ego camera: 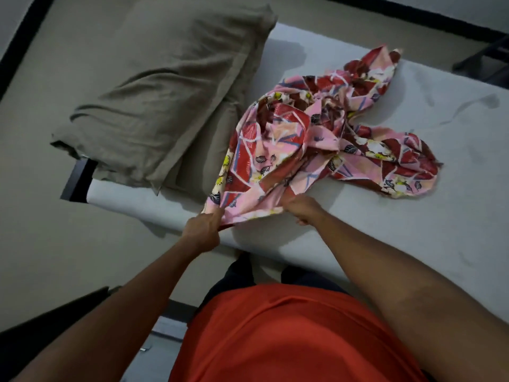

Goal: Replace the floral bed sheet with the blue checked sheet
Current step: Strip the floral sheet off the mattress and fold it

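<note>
Pillow (165,89): upper left of frame, olive-grey, slumped over the head end of the mattress; not touched by either hand.
Left hand (205,230): lower centre-left, at the near bed edge; grip closed tight, pinching the near left corner of the floral sheet.
Floral sheet (289,150): centre of frame, pink and red, off the bed's corners and bunched in a heap on the bare mattress; near hem lifted between both hands.
Right hand (301,209): just right of the left hand; grip closed on the same hem, fingers curled under the cloth.
Key relation: bulk of sheet lies up and to the right of both grips; long axis runs from the held hem toward upper right; right hand nearer the heap, so likely gathering calls for a pull toward the body.
Mattress (413,216): white, right half bare, faintly wrinkled.
Blue checked sheet: not in view.
Writing, brands: none readable.
</note>
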Available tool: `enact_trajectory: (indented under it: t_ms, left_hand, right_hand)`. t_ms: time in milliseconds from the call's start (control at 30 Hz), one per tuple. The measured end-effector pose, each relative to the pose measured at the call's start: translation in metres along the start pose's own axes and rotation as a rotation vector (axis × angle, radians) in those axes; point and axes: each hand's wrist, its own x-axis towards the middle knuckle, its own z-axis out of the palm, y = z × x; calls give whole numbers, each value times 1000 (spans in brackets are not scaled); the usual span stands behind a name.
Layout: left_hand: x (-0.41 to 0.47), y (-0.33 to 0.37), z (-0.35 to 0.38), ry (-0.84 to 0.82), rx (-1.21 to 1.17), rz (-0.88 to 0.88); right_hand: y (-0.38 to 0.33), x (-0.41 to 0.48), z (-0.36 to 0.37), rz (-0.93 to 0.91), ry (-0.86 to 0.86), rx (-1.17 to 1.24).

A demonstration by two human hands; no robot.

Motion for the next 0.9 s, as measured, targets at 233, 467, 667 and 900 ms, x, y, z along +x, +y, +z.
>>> enact_trajectory:
  t_ms: [233, 467, 667, 900]
  left_hand:
    - [-5, 22, 14, 33, 78, -221]
    - [6, 42, 29, 21, 147, -343]
    - [5, 45, 44, 143, 7, -435]
    - [25, 48, 42, 3, 21, -500]
  right_hand:
    - [28, 47, -80, -219, 505, 253]
    - [1, 114, -167, -335, 673, 248]
    - [-31, 158, -202, -440, 581, 210]
    - [-51, 195, -212, -515, 387, -39]
